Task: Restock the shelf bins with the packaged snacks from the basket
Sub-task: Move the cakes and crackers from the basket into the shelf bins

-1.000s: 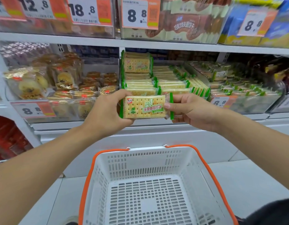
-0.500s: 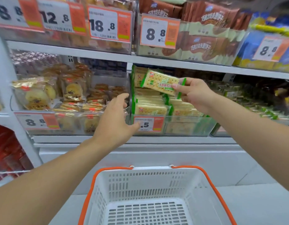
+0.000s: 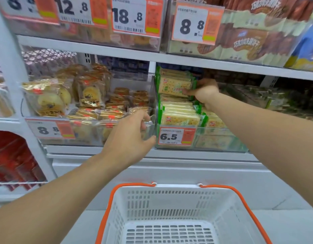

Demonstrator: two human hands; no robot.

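While the right hand (image 3: pixel 203 93) pinches a cracker pack (image 3: pixel 175 87) above the clear bin (image 3: pixel 220 138), the left hand (image 3: pixel 129 140) hovers relaxed.

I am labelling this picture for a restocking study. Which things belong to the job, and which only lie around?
Part of the job:
- cracker pack, held by the right hand
- cracker bin
- left hand, at the bin edge
- basket

Only nearby:
- pastry bin
- 18.8 price tag
- brown biscuit packs

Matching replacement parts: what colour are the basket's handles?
Orange handles on a white basket, clearest in the head view.
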